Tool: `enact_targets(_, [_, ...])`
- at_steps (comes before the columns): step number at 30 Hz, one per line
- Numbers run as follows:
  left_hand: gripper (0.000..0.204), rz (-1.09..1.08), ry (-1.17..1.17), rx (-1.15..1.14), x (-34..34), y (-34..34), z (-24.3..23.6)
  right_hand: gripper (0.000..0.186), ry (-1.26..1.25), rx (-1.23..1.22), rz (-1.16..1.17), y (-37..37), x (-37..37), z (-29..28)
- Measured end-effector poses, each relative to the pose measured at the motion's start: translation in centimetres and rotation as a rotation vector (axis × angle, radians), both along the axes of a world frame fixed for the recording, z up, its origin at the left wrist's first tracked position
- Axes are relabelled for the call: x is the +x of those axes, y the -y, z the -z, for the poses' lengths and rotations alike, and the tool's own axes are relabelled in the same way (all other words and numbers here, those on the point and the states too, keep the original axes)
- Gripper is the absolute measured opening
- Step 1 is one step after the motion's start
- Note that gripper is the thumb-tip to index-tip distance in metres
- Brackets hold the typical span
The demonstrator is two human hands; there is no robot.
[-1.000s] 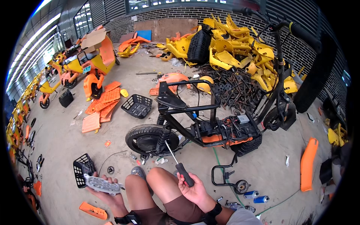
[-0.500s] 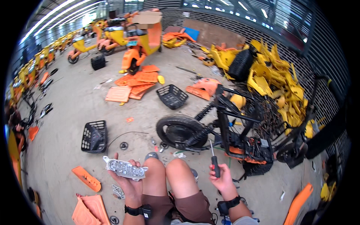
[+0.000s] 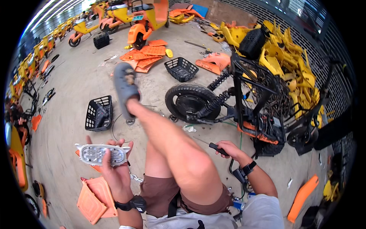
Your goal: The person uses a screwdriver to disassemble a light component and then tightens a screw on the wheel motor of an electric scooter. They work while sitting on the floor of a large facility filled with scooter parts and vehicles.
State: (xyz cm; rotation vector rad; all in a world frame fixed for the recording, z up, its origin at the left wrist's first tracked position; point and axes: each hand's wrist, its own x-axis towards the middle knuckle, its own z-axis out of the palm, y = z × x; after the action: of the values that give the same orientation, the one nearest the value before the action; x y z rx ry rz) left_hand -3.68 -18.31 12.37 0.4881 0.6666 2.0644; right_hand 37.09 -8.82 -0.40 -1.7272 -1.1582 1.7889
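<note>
In my left hand (image 3: pixel 116 177) is an oval vehicle lamp (image 3: pixel 97 154) with a clear lens and silvery mounting ears. The thumb lies over its face while the other fingers support it from behind. My right hand (image 3: pixel 230 149) grips a screwdriver (image 3: pixel 219 149) by its black handle, its thin shaft pointing left and slightly up. Beyond that hand lies a stripped black scooter frame (image 3: pixel 249 84) with its rear wheel (image 3: pixel 192 104) toward me. My right leg (image 3: pixel 167 133) crosses over the left, a grey clog (image 3: pixel 126 89) lifted above the floor.
Black plastic baskets (image 3: pixel 88 119) (image 3: pixel 181 69) sit on the concrete floor. Orange panels lie at lower left (image 3: pixel 91 204), far centre (image 3: pixel 146 57) and lower right (image 3: pixel 303 198). Yellow body parts (image 3: pixel 274 57) are heaped at right. Assembled scooters (image 3: pixel 146 24) stand behind.
My right leg has swung up and across to the left. The lamp has moved left and down. The screwdriver has tipped from near upright to pointing left. The view has tilted down.
</note>
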Motion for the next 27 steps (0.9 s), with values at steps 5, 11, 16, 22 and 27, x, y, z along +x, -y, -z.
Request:
enact_targets(5, [0.066, -0.087, -0.263, -0.054, -0.4, -1.5, -2.3, 0.04, 0.844, 0.18, -0.268, 1.0, 4.1, 8.5])
enact_targets(11, [0.08, -0.004, -0.372, -0.072, 1.7, -4.3, -4.1, 0.047, 0.95, -0.091, -0.277, 3.3, 5.0, 15.0])
enact_targets(16, [0.061, 0.249, -0.109, -0.263, 3.9, -6.5, -4.4, 0.047, 1.015, -0.159, -0.314, 4.2, 4.7, 17.4])
enact_targets(22, [0.053, 0.26, 0.058, -0.288, 7.0, -8.2, -3.5, 0.046, 1.01, -0.222, -0.302, 3.7, 4.9, 17.6])
enact_targets(27, [0.056, 0.327, 0.109, -0.231, 6.4, -8.0, -2.8, 0.046, 1.058, -0.182, -0.302, 3.0, 3.0, 18.4])
